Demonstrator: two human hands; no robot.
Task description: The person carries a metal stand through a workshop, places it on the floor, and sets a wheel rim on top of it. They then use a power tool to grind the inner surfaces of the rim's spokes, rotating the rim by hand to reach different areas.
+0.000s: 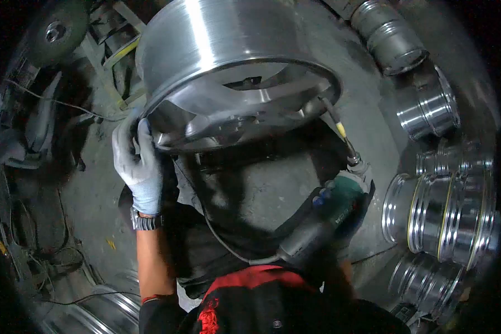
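Observation:
A large silver alloy wheel (pixel 228 39) is tilted in front of me, its spoked face turned down toward my lap. My left hand (pixel 134 158), in a white and pale-blue glove, is closed on the wheel's lower left lip. My right hand (pixel 362 209), in shadow and dark-gloved, is wrapped around a green and black die grinder (pixel 342 195). The grinder's long shaft (pixel 339 127) points up and away, and its tip meets the right inner edge of the wheel's face. From the rear of the grinder a cord (pixel 214 236) curves up toward the wheel.
Several shiny wheels (pixel 440 214) line the floor on the right. At the upper left is a metal frame (pixel 103 72) beside a round disc (pixel 55 33). Loose cables (pixel 50 253) and more wheel rims (pixel 94 312) lie at the lower left.

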